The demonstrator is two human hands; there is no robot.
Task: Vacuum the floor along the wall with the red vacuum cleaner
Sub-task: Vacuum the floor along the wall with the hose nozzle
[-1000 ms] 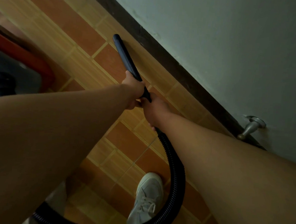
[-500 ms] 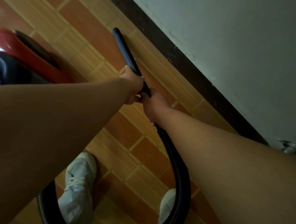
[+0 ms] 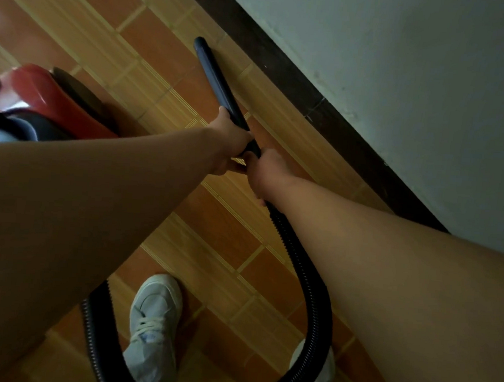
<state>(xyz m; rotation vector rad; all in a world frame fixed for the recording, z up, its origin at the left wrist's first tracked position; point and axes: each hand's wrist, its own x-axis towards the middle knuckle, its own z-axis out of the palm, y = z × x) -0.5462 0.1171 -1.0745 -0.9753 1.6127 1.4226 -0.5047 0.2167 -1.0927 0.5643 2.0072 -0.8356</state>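
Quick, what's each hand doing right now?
Left hand: closed, gripping the black vacuum wand.
Right hand: closed, gripping the same wand right where the hose joins.

The black nozzle (image 3: 215, 75) is gripped by the left hand (image 3: 233, 139) and, just behind, the right hand (image 3: 268, 174); its tip is pointed at the tiled floor (image 3: 165, 44) beside the dark skirting (image 3: 283, 72)

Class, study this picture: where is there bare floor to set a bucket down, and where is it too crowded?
Bare tiles lie at upper left, between the red vacuum cleaner, the nozzle and the baseboard. A smaller patch sits inside the hose loop, above the white shoe. Crowded: the bottom, where the hose curves round that shoe.
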